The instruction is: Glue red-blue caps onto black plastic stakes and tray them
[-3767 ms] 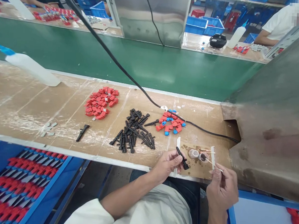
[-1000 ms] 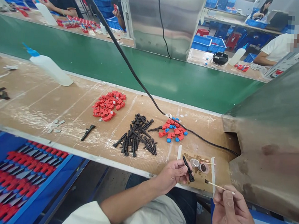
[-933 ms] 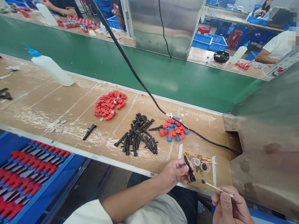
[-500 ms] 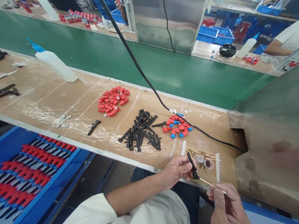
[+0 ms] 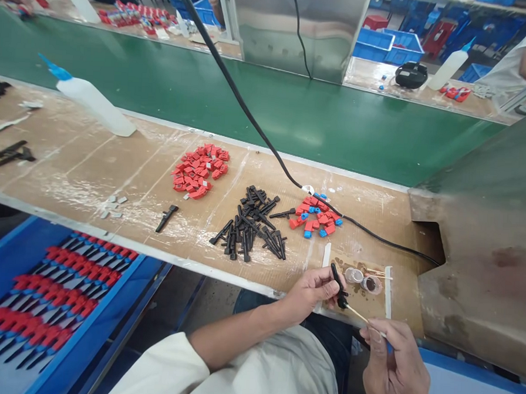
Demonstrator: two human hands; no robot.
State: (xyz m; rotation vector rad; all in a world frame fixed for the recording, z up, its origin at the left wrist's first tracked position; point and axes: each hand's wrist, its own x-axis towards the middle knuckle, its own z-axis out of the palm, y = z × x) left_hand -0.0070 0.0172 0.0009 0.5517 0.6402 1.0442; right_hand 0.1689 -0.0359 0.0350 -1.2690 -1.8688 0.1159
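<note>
Pinched in the fingers of my left hand (image 5: 311, 292) is a small black plastic part shaped like a toy gun (image 5: 338, 286), held tilted above the table edge. My right hand (image 5: 395, 363) grips a thin cotton swab (image 5: 359, 314), its far tip touching the lower end of the black part. Just beyond my hands stand a small clear cup (image 5: 354, 276) and a cup with dark liquid (image 5: 372, 284). A heap of similar black parts (image 5: 253, 223) lies to the left, with one single black part (image 5: 167, 218) farther off.
Red pieces (image 5: 200, 170) and red-and-blue pieces (image 5: 315, 215) lie in piles. A black cable (image 5: 249, 117) crosses the table. A white bottle with blue nozzle (image 5: 94, 103) leans at the back. A blue bin (image 5: 119, 319) with assembled pieces sits lower left; a metal panel (image 5: 485, 250) stands right.
My right hand with the swab has shifted slightly left and up, closer to my left hand. The black part has turned a little in my left fingers. The camera view has shifted slightly.
</note>
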